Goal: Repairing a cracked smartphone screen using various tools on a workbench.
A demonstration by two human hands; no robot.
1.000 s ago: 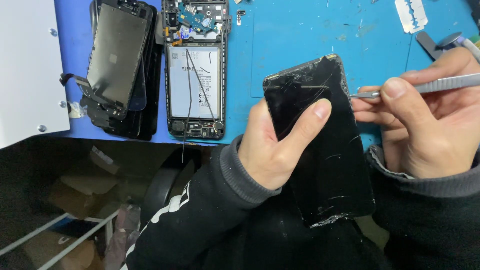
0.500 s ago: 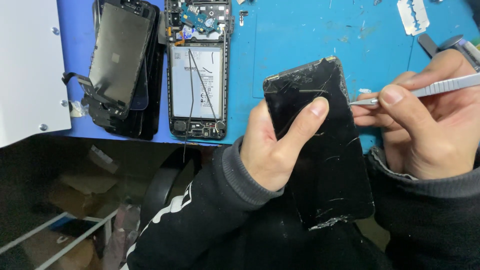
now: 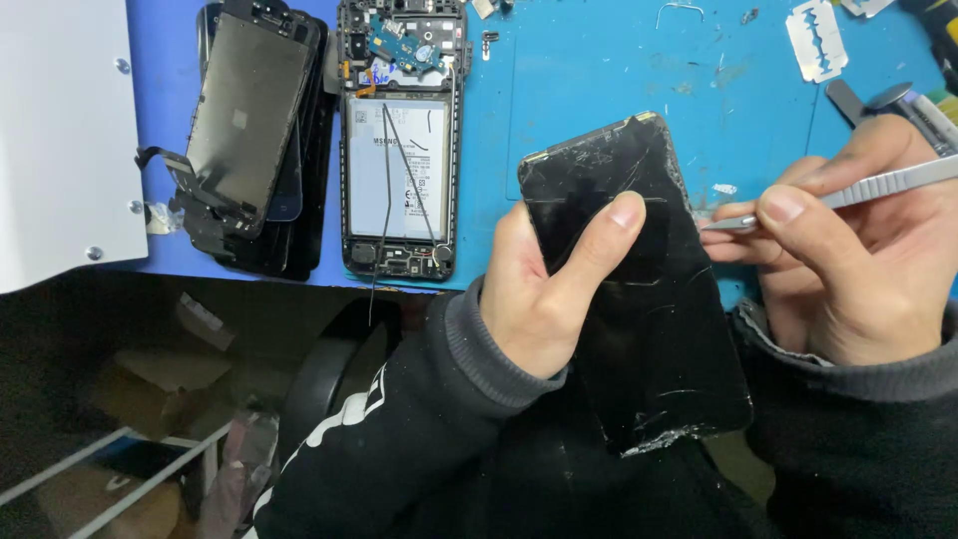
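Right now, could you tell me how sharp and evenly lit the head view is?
Head view: blue mat bright and sharp; cracked black screen in the left hand shows dull glare; metal tool in the right hand crisp; under-table area dark.

A blue work mat (image 3: 599, 90) covered the bench top. A white panel (image 3: 55, 130) lay at its left edge. Below the near edge, the floor (image 3: 130, 399) was dim and cluttered.
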